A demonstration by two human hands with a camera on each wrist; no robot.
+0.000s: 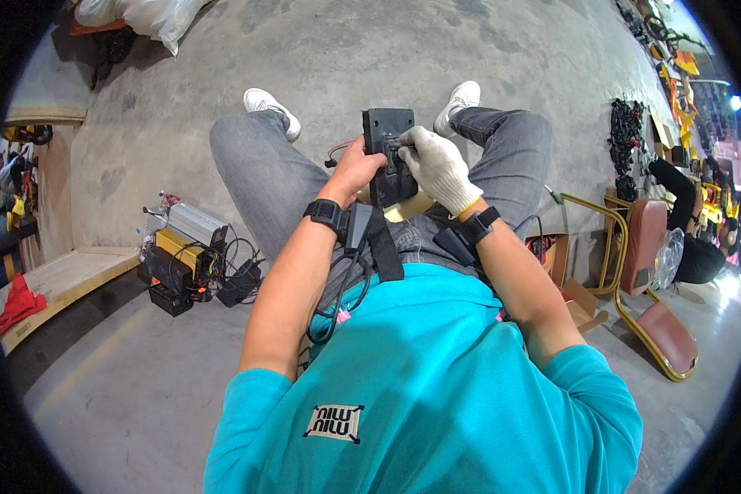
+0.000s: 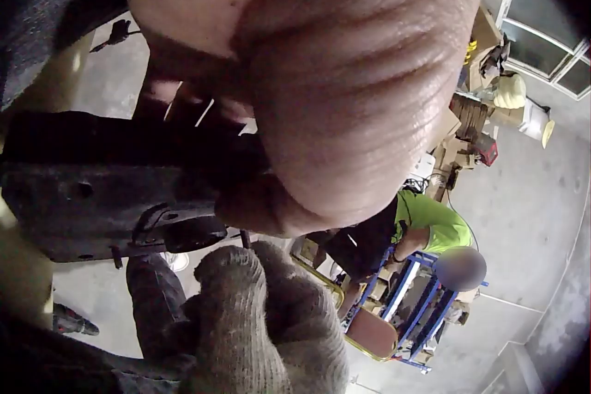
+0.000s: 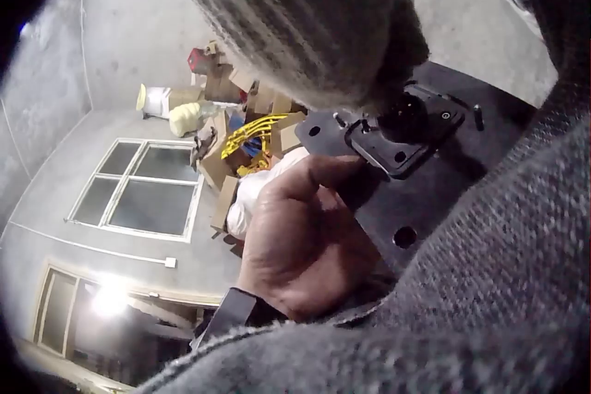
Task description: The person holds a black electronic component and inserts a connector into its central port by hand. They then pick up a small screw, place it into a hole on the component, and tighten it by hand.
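A flat black rectangular part point(image 1: 393, 183) with holes and a raised fitting point(image 3: 406, 135) is held between the knees of a seated person. The bare left hand point(image 1: 356, 171) grips its left side, thumb lying on the face, fingers round the edge and behind. In the left wrist view that hand point(image 2: 342, 89) covers much of the black part point(image 2: 102, 195). At the fitting, the white-gloved right hand point(image 1: 438, 165) has thumb and fingertips bent together; in the right wrist view the glove point(image 3: 295, 24) hides what they touch. Whether they pinch something small cannot be made out.
Metal boxes with loose cables point(image 1: 191, 239) lie on the floor at the left, near a wooden frame point(image 1: 74, 280). To the right are a tipped chair point(image 1: 668, 337), cardboard boxes and cluttered shelves. A person in a bright green top point(image 2: 434, 220) is near a blue rack.
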